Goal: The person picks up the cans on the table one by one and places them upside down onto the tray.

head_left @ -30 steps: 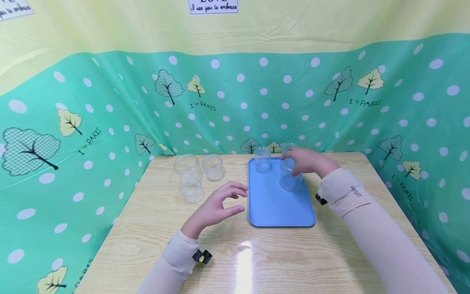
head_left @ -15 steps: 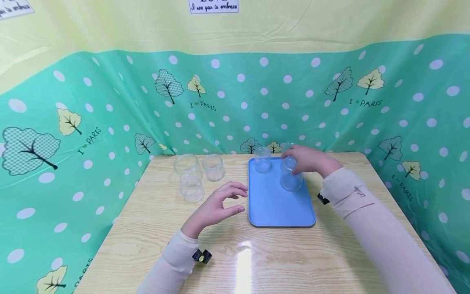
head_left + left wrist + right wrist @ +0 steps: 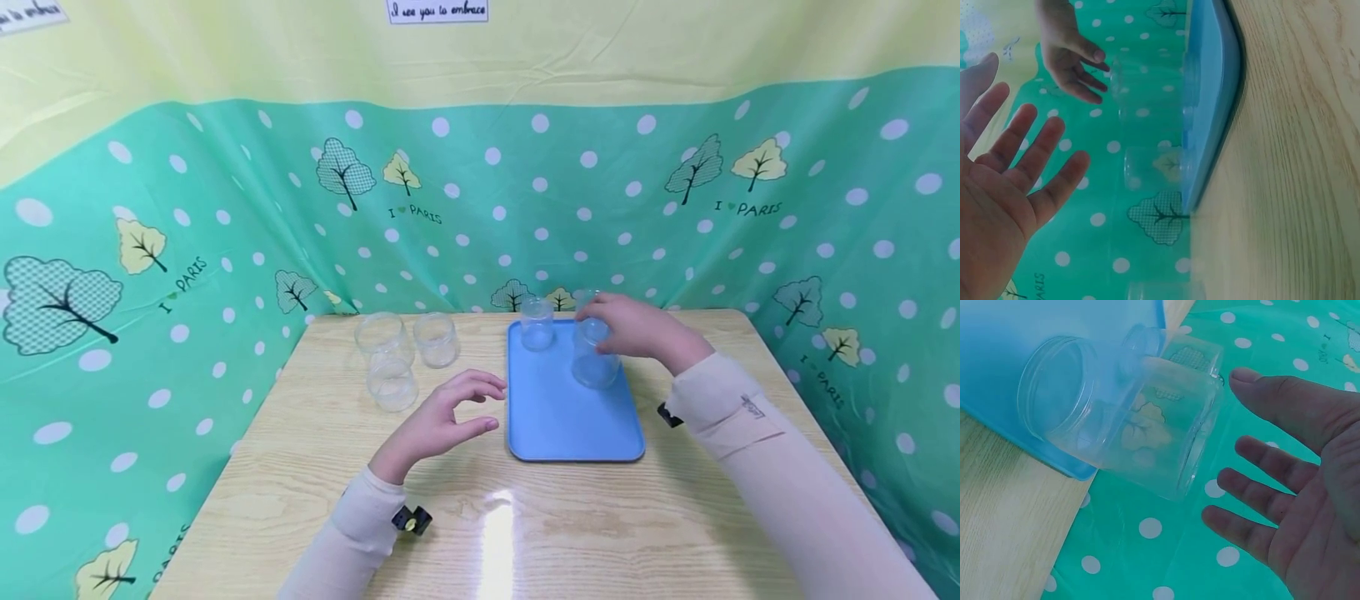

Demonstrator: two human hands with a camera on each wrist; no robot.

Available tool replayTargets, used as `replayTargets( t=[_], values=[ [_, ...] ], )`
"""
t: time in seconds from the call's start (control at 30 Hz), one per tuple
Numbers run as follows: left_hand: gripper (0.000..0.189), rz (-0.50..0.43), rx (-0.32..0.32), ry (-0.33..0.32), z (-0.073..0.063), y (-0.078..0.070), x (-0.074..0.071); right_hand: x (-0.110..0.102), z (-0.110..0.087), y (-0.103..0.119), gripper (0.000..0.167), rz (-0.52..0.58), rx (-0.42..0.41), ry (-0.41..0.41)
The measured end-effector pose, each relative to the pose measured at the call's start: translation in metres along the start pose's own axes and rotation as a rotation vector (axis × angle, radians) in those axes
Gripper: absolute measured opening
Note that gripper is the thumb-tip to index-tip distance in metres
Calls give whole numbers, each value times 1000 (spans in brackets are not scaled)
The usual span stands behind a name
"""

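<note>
On the blue tray (image 3: 573,425) stands a tall clear jar (image 3: 596,367), upright toward the right side. A smaller clear jar (image 3: 537,327) stands at the tray's back left corner. My right hand (image 3: 641,329) hovers at the tall jar's upper part, fingers loosely spread. In the right wrist view a gap separates my right fingers (image 3: 1250,534) from the tall jar (image 3: 1147,425). My left hand (image 3: 442,421) is held above the table left of the tray, fingers apart and holding nothing; the left wrist view shows its palm (image 3: 994,212). Whether another jar stands behind the tall one, I cannot tell.
Left of the tray, a wide clear jar (image 3: 384,333) and two smaller ones, a back jar (image 3: 437,342) and a front jar (image 3: 393,387), stand close together on the wooden table (image 3: 300,483). A green dotted curtain (image 3: 480,208) hangs behind the table's back edge.
My right hand has risen slightly and drawn a little to the right, away from the tall jar. The jars and tray have stayed put. My left hand has hardly moved.
</note>
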State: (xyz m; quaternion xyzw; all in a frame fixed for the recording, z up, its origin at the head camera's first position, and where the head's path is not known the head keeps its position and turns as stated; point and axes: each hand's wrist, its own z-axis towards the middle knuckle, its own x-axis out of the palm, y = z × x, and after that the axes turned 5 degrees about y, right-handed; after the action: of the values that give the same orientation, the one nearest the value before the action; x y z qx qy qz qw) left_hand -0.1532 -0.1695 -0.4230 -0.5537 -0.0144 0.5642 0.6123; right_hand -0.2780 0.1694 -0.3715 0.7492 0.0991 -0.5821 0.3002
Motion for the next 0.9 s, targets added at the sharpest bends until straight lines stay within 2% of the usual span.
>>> replayTargets(
  t=[0.2, 0.43, 0.73, 0.9],
  values=[
    [31, -18, 6, -14, -1, -1, -3, 2, -10, 1, 49, -19, -43, -70],
    [30, -13, 6, -15, -1, -3, -5, 14, -23, -4, 50, -40, -14, -155],
    [30, 3, -1, -14, -2, -3, -5, 30, -37, 0, 53, -27, -26, -249],
    [30, 7, 0, -17, -2, -3, -6, 39, -47, 3, 53, 15, -34, -313]
  ],
)
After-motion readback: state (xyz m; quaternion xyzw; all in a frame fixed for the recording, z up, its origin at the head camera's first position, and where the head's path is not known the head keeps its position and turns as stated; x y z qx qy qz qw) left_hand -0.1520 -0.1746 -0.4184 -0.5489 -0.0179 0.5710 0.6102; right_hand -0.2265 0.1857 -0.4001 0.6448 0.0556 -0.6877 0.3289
